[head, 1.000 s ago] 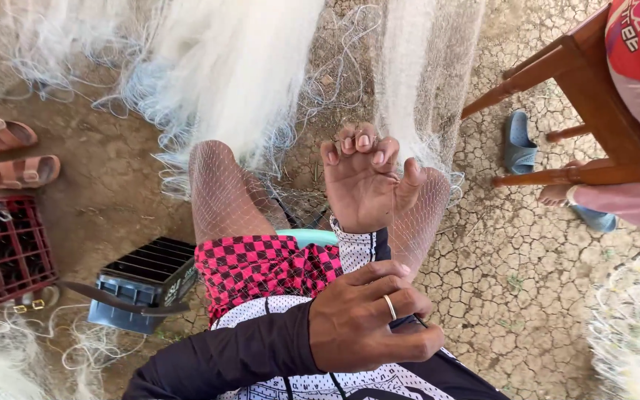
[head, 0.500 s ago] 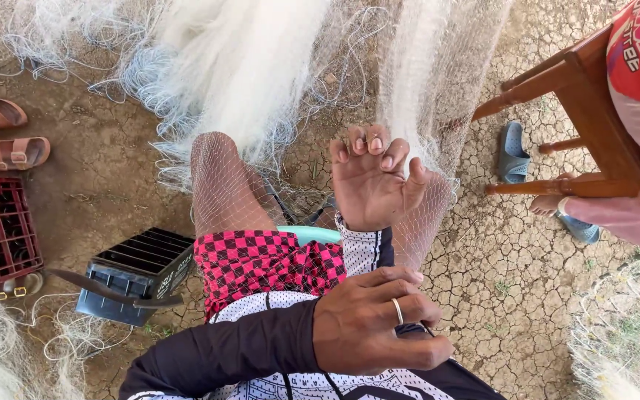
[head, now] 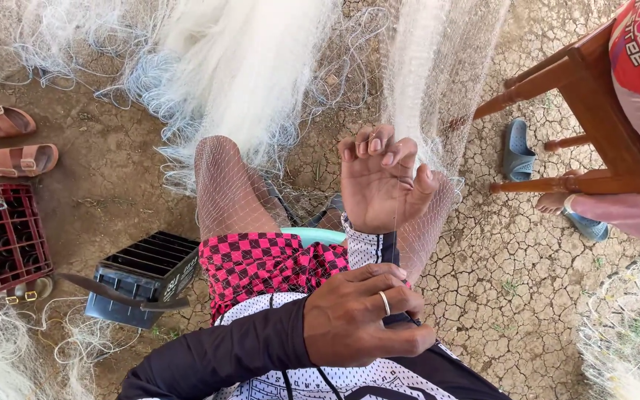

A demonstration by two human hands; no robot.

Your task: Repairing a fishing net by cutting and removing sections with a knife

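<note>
A fine white fishing net hangs from the top of the view and drapes over my knees. My right hand is raised palm towards me, with its fingers curled around the mesh at the net's right strip. A thin line runs straight down from it to my left hand. That hand wears a ring, comes in on a black sleeve from the lower left, and is closed on a small dark tool at my lap. I wear pink-and-black checked shorts.
A red crate and a dark plastic box sit at the left, with brown sandals beyond. At the right is a wooden chair with another person's hand and blue slippers. The ground is cracked earth.
My right hand has lifted slightly with the mesh, and my left hand has stayed closed at my lap. The view has shifted a little.
</note>
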